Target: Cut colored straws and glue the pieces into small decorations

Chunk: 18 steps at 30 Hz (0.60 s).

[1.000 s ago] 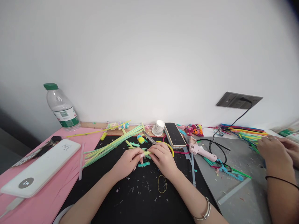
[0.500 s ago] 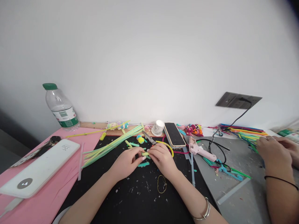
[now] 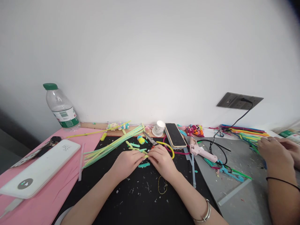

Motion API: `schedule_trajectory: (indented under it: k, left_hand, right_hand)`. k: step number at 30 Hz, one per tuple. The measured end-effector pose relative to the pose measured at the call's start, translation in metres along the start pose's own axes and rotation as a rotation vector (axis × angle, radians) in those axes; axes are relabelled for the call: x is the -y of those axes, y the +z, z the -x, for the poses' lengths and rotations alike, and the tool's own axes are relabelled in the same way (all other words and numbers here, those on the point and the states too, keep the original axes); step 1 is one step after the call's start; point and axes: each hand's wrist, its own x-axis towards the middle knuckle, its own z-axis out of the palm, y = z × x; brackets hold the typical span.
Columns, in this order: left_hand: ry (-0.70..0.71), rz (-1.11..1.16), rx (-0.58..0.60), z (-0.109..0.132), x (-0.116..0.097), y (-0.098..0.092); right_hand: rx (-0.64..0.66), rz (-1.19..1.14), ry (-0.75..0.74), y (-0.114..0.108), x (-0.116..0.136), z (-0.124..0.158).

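Over the black mat [image 3: 138, 200], my left hand [image 3: 127, 162] and my right hand [image 3: 162, 161] meet with fingertips almost together. Both pinch a short yellow-green pipe cleaner piece [image 3: 145, 156], mostly covered by the fingers. Just below it lie short teal pipe cleaner pieces [image 3: 143, 165]. Beyond my hands are a small yellow-and-blue pipe cleaner figure [image 3: 141, 139] and scissors [image 3: 150, 137]. A yellow pipe cleaner [image 3: 170, 149] curves beside my right hand. To the left spreads a bundle of long green and yellow pipe cleaners [image 3: 112, 145].
A paper cup [image 3: 158, 128] and a phone [image 3: 175, 135] stand by the wall. At right are a pink glue gun [image 3: 202, 152], glue sticks [image 3: 234, 192] and a co-worker's hands [image 3: 276, 151]. A power bank [image 3: 42, 168] and a bottle [image 3: 62, 107] sit left. A rubber band [image 3: 162, 185] lies near my right wrist.
My left hand's fingers have closed in from a wider pinch, their tips now nearer my right fingers. The held piece is more covered. Everything else stays put.
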Motion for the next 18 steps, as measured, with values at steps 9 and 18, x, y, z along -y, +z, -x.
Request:
schedule_trajectory:
  k: [9,18]
  left_hand:
    - [-0.033,0.053,-0.009,-0.0005,0.0001,-0.0024]
    - [-0.044,0.094,-0.067,0.0,0.0017,-0.0013]
  right_hand:
    - [0.012,-0.081,0.057,-0.0012,-0.0003,-0.0007]
    - [-0.018,-0.187,0.172,-0.0014,-0.0025,0.0006]
